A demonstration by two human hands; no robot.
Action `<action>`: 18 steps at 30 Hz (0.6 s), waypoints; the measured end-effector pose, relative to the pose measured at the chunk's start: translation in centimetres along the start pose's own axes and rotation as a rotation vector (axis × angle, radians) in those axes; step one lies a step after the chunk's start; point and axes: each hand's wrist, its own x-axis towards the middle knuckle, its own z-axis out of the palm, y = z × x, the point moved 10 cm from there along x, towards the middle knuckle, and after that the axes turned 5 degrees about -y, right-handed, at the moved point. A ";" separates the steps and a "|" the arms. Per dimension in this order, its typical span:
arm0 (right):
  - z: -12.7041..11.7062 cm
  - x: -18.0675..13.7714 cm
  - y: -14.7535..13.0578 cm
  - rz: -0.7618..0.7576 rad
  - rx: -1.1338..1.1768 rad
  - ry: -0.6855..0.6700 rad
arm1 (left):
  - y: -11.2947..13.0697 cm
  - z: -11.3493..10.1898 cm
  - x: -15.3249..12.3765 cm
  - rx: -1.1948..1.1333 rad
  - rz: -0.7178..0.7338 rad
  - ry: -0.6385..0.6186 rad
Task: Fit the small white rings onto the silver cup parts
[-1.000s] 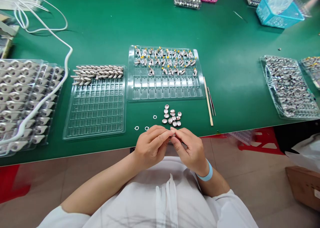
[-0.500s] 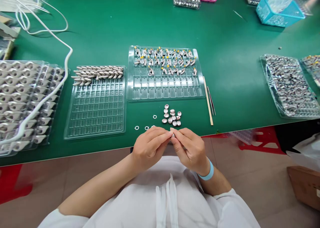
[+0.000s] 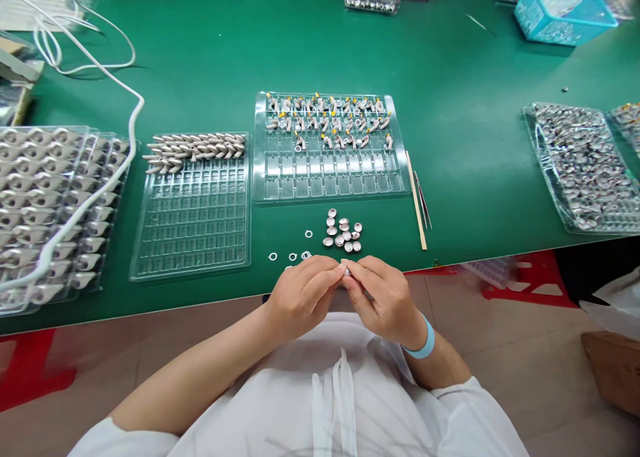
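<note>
My left hand (image 3: 304, 293) and my right hand (image 3: 382, 295) meet fingertip to fingertip at the near edge of the green table (image 3: 450, 143). Both pinch one small silvery part (image 3: 346, 271), mostly hidden by the fingers. Just beyond them lies a cluster of small round metal caps (image 3: 342, 233), with a few thin white rings (image 3: 290, 254) to its left. Farther back stands a clear tray (image 3: 327, 177) whose top rows hold small grey parts with yellow tips.
A clear tray (image 3: 193, 210) with a row of grey pieces sits left of centre; stacked trays (image 3: 50, 210) crossed by a white cable (image 3: 131, 127) fill the far left. A wooden stick (image 3: 416, 202) and tweezers (image 3: 423, 201) lie right. Trays of silvery parts (image 3: 583, 167) and a blue basket (image 3: 563, 13) stand beyond.
The hands stay pinched together at the table edge with only slight finger shifts. The view has tilted a little.
</note>
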 end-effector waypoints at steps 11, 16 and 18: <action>0.0 -0.5 -0.7 -0.035 -0.105 0.060 | 0.7 0.8 0.1 0.085 0.026 -0.019; 0.1 -0.6 -0.7 -0.038 -0.132 0.064 | 1.1 0.8 0.5 0.115 0.033 -0.027; 0.2 -0.7 -0.7 -0.037 -0.136 0.063 | 1.2 0.8 0.6 0.120 0.038 -0.041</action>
